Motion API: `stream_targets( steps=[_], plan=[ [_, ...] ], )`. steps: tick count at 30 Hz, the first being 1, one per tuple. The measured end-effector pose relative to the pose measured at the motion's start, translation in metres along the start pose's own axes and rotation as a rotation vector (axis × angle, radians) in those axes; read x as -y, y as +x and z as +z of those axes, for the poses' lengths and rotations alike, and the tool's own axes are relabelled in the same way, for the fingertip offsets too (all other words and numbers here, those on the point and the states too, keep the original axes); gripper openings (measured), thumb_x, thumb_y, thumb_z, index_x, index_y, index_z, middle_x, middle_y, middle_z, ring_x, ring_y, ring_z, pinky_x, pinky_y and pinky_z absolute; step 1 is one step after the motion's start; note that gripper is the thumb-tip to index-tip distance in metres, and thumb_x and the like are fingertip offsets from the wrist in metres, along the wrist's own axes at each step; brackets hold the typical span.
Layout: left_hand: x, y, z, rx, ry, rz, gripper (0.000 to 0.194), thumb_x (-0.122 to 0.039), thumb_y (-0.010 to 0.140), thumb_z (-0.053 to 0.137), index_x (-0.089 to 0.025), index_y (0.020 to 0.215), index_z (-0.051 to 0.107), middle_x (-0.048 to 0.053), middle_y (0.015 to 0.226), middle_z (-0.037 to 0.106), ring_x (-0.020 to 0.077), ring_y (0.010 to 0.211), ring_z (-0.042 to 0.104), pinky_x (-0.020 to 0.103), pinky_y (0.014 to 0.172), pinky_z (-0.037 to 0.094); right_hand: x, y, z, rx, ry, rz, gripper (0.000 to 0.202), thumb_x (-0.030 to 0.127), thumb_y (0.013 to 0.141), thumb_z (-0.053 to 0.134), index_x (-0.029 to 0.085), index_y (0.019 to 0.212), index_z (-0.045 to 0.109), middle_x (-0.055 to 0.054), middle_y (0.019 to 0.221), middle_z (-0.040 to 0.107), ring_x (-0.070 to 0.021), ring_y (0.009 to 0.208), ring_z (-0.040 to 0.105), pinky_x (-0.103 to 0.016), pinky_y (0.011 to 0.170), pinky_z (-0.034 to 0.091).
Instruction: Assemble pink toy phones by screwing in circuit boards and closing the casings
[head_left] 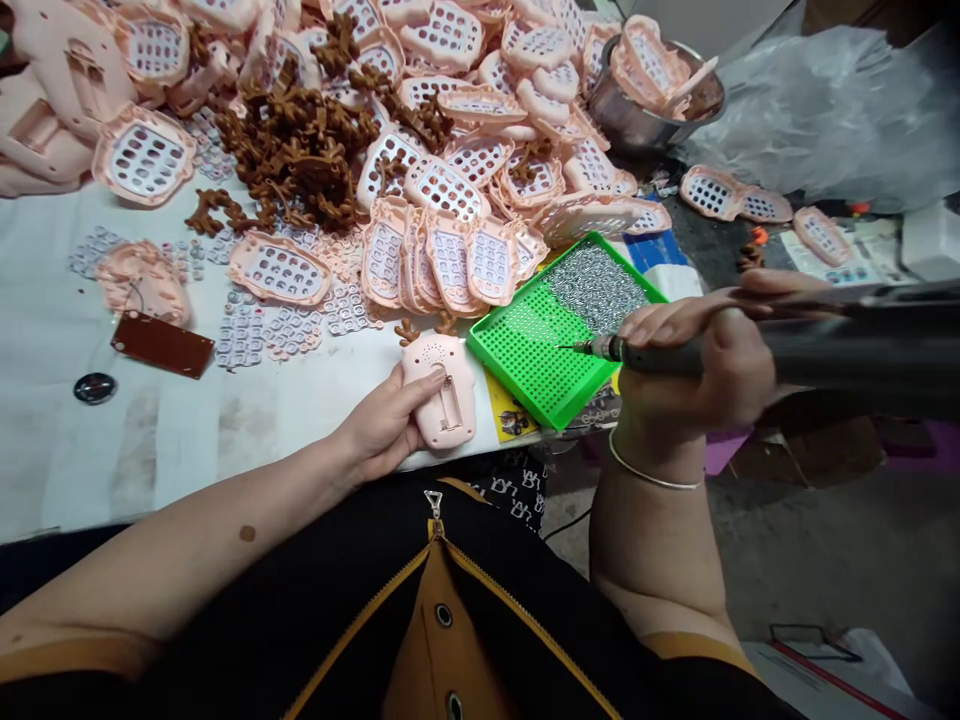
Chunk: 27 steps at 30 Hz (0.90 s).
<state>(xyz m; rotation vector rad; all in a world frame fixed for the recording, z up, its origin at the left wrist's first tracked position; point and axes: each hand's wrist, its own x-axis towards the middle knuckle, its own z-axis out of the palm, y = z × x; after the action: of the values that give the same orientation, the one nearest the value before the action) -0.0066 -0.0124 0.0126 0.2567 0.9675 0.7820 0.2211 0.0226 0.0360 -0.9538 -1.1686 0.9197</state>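
My left hand (pixel 390 415) is closed round a pink plastic casing (pixel 454 420) with brown antlers, its back with an open battery slot facing up, at the table's front edge. The thumb lies across the casing beside the slot. My right hand (pixel 701 350) grips a dark electric screwdriver (pixel 825 345), whose thin bit points left above a green perforated tray (pixel 551 405). Small silver screws (pixel 596 285) are heaped in the tray's back part. A gap separates the screwdriver tip from the casing.
Pink casing halves (pixel 442 190) and brown antler pieces (pixel 300 150) are piled at the back. A metal bowl (pixel 637 125) stands at the back right near plastic bags (pixel 832 120). On the left lie a brown circuit board (pixel 163 345) and a round speaker (pixel 95 388).
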Motion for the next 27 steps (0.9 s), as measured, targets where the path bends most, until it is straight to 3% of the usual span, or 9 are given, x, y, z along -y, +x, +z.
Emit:
stream_targets(
  steps=[5, 9, 13, 20, 27],
  plan=[
    [0.004, 0.000, 0.001, -0.040, -0.044, 0.052, 0.039, -0.019, 0.083, 0.068, -0.022, 0.118, 0.053, 0.006, 0.101, 0.069, 0.0183, 0.083, 0.067, 0.048, 0.084, 0.058, 0.018, -0.038, 0.034, 0.121, 0.066, -0.022, 0.032, 0.036, 0.074, 0.075, 0.029, 0.101, 0.059, 0.004, 0.063, 0.056, -0.0179, 0.054, 0.060, -0.038, 0.052, 0.055],
    [0.009, 0.003, -0.003, -0.033, -0.039, 0.098, 0.040, -0.023, 0.081, 0.071, -0.023, 0.118, 0.052, 0.006, 0.104, 0.068, 0.0188, 0.085, 0.066, 0.049, 0.083, 0.058, 0.028, -0.060, 0.050, 0.170, 0.180, -0.209, 0.024, 0.032, 0.080, 0.068, 0.029, 0.103, 0.063, 0.006, 0.056, 0.052, -0.0140, 0.044, 0.052, -0.032, 0.044, 0.050],
    [0.010, 0.004, -0.005, -0.003, -0.021, 0.112, 0.042, -0.023, 0.082, 0.070, -0.023, 0.120, 0.051, 0.007, 0.106, 0.067, 0.0190, 0.085, 0.065, 0.047, 0.079, 0.059, 0.027, -0.067, 0.055, 0.256, 0.227, -0.258, 0.029, 0.025, 0.081, 0.063, 0.026, 0.110, 0.064, 0.006, 0.059, 0.053, -0.0132, 0.046, 0.054, -0.031, 0.045, 0.050],
    [0.009, 0.003, -0.004, -0.019, -0.028, 0.103, 0.040, -0.023, 0.081, 0.070, -0.023, 0.117, 0.052, 0.007, 0.106, 0.066, 0.0190, 0.084, 0.065, 0.048, 0.081, 0.058, 0.015, -0.072, 0.055, 0.260, 0.245, -0.234, 0.030, 0.022, 0.079, 0.062, 0.025, 0.109, 0.063, 0.005, 0.062, 0.055, -0.0141, 0.050, 0.056, -0.033, 0.050, 0.051],
    [0.010, 0.005, -0.003, -0.032, 0.029, 0.106, 0.037, -0.025, 0.081, 0.071, -0.022, 0.113, 0.053, 0.006, 0.101, 0.067, 0.0204, 0.086, 0.066, 0.047, 0.082, 0.057, 0.009, -0.070, 0.057, 0.353, 0.242, -0.216, 0.024, 0.015, 0.074, 0.064, 0.022, 0.097, 0.063, 0.004, 0.062, 0.055, -0.0136, 0.050, 0.056, -0.032, 0.048, 0.052]
  ],
)
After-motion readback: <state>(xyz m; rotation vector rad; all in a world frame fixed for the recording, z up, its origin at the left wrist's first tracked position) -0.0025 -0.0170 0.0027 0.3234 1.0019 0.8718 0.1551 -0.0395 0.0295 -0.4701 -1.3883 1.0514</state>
